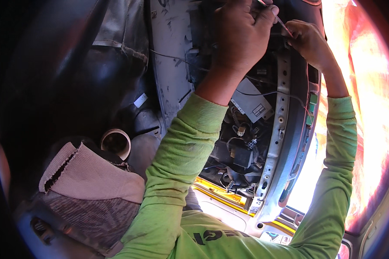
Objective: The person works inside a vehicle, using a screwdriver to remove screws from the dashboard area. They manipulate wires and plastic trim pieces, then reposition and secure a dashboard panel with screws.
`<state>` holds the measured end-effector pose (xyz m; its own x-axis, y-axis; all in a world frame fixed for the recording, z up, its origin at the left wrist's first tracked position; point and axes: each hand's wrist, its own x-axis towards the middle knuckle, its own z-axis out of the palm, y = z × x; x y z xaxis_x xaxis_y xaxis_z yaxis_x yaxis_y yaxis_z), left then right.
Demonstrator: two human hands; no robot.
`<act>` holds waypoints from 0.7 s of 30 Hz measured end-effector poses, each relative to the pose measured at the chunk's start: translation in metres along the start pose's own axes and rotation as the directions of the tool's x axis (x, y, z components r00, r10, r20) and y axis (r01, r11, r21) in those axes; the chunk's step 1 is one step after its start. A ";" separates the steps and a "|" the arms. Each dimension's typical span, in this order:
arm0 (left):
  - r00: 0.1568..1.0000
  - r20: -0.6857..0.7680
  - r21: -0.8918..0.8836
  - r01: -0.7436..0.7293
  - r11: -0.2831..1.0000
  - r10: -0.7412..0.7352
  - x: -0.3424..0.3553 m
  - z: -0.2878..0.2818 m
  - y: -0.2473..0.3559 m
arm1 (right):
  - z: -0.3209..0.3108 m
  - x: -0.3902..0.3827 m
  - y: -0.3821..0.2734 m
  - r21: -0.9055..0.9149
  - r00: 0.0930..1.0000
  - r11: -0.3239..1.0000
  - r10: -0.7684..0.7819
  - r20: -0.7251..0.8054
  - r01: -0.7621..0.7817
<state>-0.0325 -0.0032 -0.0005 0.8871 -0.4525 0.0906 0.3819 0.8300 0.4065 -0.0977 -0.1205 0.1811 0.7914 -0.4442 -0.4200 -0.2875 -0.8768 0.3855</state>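
Observation:
High in the view, my left hand (pixel 242 36) has its thumb and fingers closed on a thin pinkish wire (pixel 279 20). Lower and to the right, my right hand (pixel 309 45) pinches the same wire. Both hands are over an opened vehicle dashboard, with a long perforated metal bar (pixel 280 116), a flat silver module (pixel 250 108), connectors (pixel 242 131) and bundled wiring. A thin grey cable (pixel 268 93) runs across below my hands. My left fingertips are partly cut off by the top edge.
At the lower left are a torn fabric seat (pixel 99 177) and a round tube opening (pixel 126 144). A grey panel (pixel 168 56) stands left of the cavity, beside dark sheeting (pixel 121 26). At the right is a bright window opening (pixel 363 64); a yellow door edge (pixel 220 191) shows below.

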 end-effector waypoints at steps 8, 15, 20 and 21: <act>0.994 -0.065 0.111 -0.075 0.991 0.083 -0.002 -0.005 -0.001 | 0.003 -0.007 0.000 0.113 0.998 0.992 0.062 0.009 -0.063; 0.994 -0.082 0.060 -0.065 0.996 0.070 0.009 -0.015 -0.009 | 0.003 -0.008 -0.001 -0.072 0.996 0.994 -0.082 -0.027 0.080; 0.996 -0.072 0.107 -0.039 0.993 0.047 0.007 -0.018 -0.007 | 0.013 -0.011 -0.009 -0.206 0.997 0.978 0.003 -0.082 -0.019; 0.996 -0.078 0.089 -0.032 0.995 0.039 0.007 -0.018 -0.006 | 0.015 -0.012 -0.010 -0.278 0.995 0.961 -0.011 -0.096 -0.016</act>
<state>-0.0242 -0.0057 -0.0186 0.9190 -0.3926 0.0350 0.3283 0.8117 0.4830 -0.1119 -0.1095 0.1700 0.8427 -0.4145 -0.3437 -0.1390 -0.7840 0.6050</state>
